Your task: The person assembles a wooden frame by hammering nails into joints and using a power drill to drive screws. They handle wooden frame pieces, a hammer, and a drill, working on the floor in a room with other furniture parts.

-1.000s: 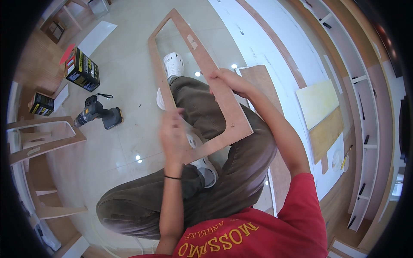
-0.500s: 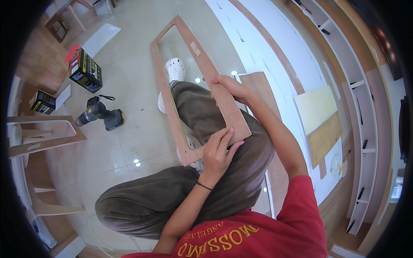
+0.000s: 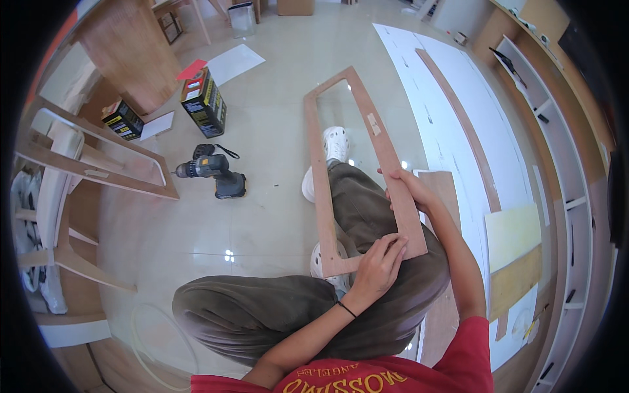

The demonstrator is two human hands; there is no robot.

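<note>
A long, flat wooden frame [image 3: 319, 190] with a rounded inner opening rests across my raised right leg, its far end pointing away. My right hand [image 3: 414, 188] grips its right-hand rail, thumb on top and fingers curled beneath. At the frame's near right corner, my left hand [image 3: 380, 265] presses down with the fingers bent and drawn together. Whatever may be pinched under those fingertips is hidden. A pale rectangular patch [image 3: 373, 124] shows on the right rail, beyond my right hand.
On the floor to the left lies a cordless drill [image 3: 213, 171], near a black-and-yellow box [image 3: 204, 105] and a smaller box [image 3: 122, 120]. A similar wooden frame [image 3: 105, 154] leans at far left. White sheets [image 3: 436, 131] with wooden strips spread to the right, beside a long white shelf unit [image 3: 576, 223].
My view has swung left, so the surroundings sit farther right and lower. My left fingers are more curled at the frame's corner. The right hand keeps its grip on the rail.
</note>
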